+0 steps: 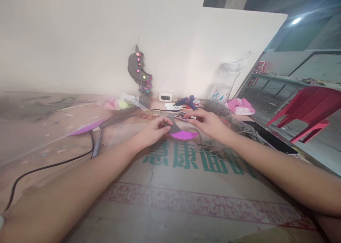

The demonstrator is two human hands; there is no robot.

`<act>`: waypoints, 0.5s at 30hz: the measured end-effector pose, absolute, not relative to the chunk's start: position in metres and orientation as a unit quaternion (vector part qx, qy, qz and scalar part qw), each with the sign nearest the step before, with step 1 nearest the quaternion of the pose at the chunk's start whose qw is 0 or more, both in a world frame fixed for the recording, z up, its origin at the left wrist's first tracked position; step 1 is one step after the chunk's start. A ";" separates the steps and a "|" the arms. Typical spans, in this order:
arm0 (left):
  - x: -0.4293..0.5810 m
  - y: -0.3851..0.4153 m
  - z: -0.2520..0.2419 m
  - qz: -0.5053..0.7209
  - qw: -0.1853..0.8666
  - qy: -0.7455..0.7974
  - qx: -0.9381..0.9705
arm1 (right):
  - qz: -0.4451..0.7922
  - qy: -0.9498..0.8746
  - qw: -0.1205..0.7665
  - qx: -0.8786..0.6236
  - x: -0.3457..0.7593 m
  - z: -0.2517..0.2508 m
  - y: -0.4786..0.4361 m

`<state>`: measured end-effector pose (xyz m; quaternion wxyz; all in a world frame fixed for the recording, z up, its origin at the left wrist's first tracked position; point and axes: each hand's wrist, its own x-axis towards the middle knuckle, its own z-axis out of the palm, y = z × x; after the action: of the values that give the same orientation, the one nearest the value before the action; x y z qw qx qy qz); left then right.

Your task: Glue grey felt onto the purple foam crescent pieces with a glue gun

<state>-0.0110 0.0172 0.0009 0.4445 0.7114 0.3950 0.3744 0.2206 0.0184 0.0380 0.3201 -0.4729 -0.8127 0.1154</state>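
Observation:
A purple crescent piece (183,135), partly wrapped in grey yarn (176,126), lies between my hands on the printed sheet. My left hand (157,129) pinches the yarn-covered part at its left side, thumb and fingers together. Over its right side, my right hand (204,121) is at a small pink tool (181,118), with thumb and fingertips at its right end; whether they grip it is too small to tell. Loose grey strands (213,150) trail below my right hand.
A blue glue gun (188,101), a white clock (165,97) and a pompom-decorated moon (137,71) stand towards the wall. Right are a yarn pile (217,107), clear jar (223,81), pink bag (240,106) and phone (270,137). A black cable (53,164) crosses the left.

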 end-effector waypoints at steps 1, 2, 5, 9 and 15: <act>-0.011 0.017 0.001 0.374 0.445 0.396 0.711 | 0.150 -0.806 0.299 -0.488 0.219 0.039 0.015; -0.011 0.017 0.001 0.374 0.444 0.396 0.712 | 0.187 -0.802 0.276 -0.495 0.217 0.040 0.012; -0.011 0.017 0.001 0.369 0.443 0.396 0.715 | 0.281 -0.800 0.233 -0.476 0.214 0.035 0.010; -0.011 0.015 0.004 0.363 0.457 0.387 0.714 | 0.340 -0.792 0.220 -0.456 0.216 0.030 0.017; -0.012 0.014 0.006 0.357 0.474 0.373 0.713 | 0.354 -0.778 0.211 -0.473 0.218 0.034 0.021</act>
<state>-0.0119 0.0143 0.0063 0.4741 0.7128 0.3734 0.3575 0.2176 0.0209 0.0340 0.2107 -0.4735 -0.7784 0.3542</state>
